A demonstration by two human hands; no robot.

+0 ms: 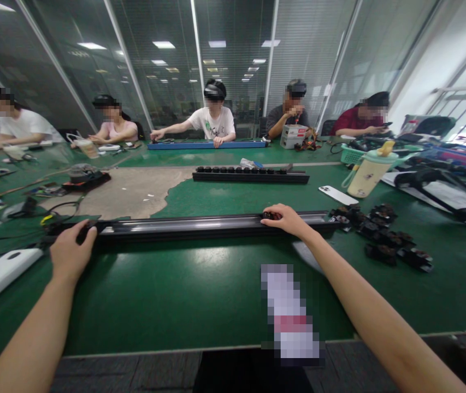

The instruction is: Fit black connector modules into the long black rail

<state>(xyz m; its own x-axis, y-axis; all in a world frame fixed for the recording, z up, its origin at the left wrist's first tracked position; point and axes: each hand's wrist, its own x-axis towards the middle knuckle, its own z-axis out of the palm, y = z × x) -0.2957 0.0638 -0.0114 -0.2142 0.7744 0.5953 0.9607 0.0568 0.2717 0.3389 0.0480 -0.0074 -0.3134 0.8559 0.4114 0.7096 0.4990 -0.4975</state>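
Black rail [183, 225] runs parallel to the near edge of the desk [167, 305], left hand [72, 248] gripping its left end, right hand [285, 218] pinching a dark module [271, 216] toward its right. Far-edge shirt [219, 124] lettering and box [290, 138] label? Too blurry, tbh.

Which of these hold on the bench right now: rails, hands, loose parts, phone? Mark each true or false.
1. The right hand holds a small dark part at the long black rail. True.
2. The left hand is away from that rail. False: it is at the rail's left end.
3. A second black rail lies beyond the long one. True.
4. The loose dark parts lie left of the long rail. False: they lie off its right end.
5. The white phone lies left of the yellow bottle. True.
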